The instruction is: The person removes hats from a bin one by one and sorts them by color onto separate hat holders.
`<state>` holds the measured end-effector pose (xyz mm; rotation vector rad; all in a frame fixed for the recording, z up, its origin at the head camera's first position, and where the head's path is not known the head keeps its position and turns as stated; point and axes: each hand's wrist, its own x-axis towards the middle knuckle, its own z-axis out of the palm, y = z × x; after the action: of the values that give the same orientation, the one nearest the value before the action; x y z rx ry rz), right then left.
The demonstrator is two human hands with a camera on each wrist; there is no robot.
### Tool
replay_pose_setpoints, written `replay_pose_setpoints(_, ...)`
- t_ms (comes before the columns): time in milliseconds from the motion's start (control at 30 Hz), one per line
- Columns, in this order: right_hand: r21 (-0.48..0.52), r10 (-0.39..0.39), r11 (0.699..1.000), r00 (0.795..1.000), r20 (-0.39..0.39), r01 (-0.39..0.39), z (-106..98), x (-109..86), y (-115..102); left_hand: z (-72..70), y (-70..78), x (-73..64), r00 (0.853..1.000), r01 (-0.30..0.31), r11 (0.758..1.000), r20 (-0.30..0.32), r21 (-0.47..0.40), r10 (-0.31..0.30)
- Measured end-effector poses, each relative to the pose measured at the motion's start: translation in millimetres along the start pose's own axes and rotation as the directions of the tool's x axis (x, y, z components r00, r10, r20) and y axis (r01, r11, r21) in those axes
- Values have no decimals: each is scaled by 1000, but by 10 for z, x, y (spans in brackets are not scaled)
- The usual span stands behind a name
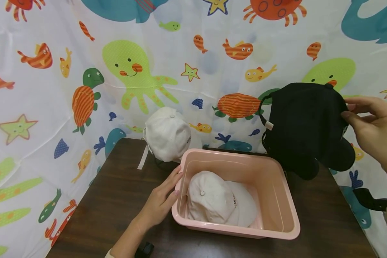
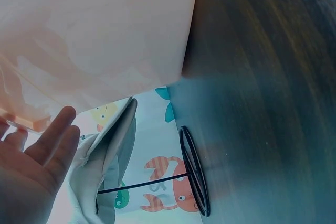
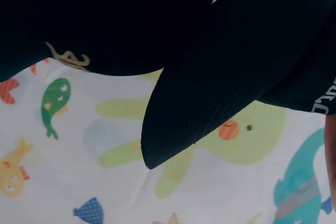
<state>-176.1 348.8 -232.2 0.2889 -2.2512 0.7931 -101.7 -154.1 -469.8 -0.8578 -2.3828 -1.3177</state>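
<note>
My right hand (image 1: 374, 123) pinches the edge of a black baseball cap (image 1: 325, 118) between thumb and fingers, up at the right. In the right wrist view its brim (image 3: 194, 98) points down, with white lettering near the fingers. A second black cap (image 3: 105, 19) with a small gold mark overlaps it. My left hand (image 1: 161, 200) rests its fingers, nearly straight, against the left rim of a pink plastic bin (image 1: 235, 163). Inside the bin lies a white cap (image 1: 209, 197), brim to the right, with dark lettering on its front.
Behind the bin's left corner another white cap (image 1: 167, 134) sits on a thin black wire stand (image 2: 184, 145), its strap hanging down. Everything stands on a dark wooden table (image 1: 125, 186). A white curtain (image 1: 167, 53) printed with sea animals hangs close behind.
</note>
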Motion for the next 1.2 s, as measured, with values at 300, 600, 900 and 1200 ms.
replay_pose_setpoints(300,-85,90,992,996,13,-88,56,13,233,-8,17,6,1000,8,1000,2,1,-8)
replay_pose_setpoints(600,-144,194,972,981,30,-187,91,-36,441,-20,17,27,1000,-7,1000,-5,7,7)
replay_pose_setpoints(900,-127,166,980,983,79,-155,161,-78,594,-20,27,39,1000,-8,1000,0,13,8)
replay_pose_setpoints(1200,-126,200,974,975,100,-187,270,-170,789,-8,35,22,1000,-7,1000,-5,10,7)
